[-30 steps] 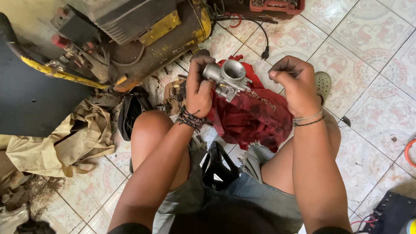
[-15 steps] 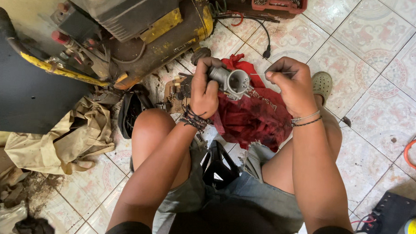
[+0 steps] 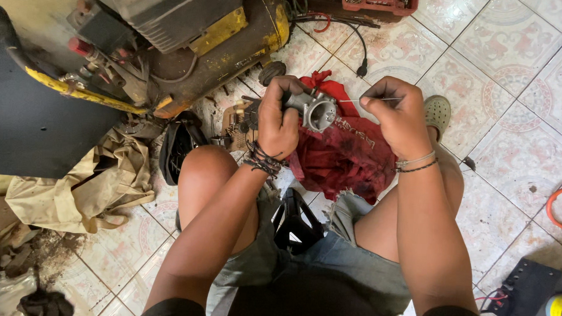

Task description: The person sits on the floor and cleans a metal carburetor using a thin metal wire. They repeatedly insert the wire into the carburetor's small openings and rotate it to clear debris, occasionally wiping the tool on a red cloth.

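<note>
Left hand (image 3: 277,117): we find it wrapped around a grey metal carburettor (image 3: 314,109), fingers closed on the body, the round opening turned toward the right hand. The part sits just right of the palm, held above the knees.

Right hand (image 3: 397,115): fingers pinched shut on a thin wire (image 3: 364,100), whose free end points left at the carburettor; we cannot tell whether the tip touches the metal.

Beneath both hands: a red rag (image 3: 346,157), draped between the thighs and onto the tiled floor (image 3: 512,141).

Beyond the left hand: a yellow and black machine (image 3: 191,43) (grimy, with hoses and fittings), and beside it a heap of tan cloth (image 3: 74,188). Near the right foot, a pale green sandal (image 3: 437,110). At the top edge, a red tray (image 3: 380,2) of small parts.

Against the earlier frames: we note the carburettor turned in the left hand, so its opening now faces right, and the right hand, formerly bunched close above the part, now stands a little off with the wire between.
</note>
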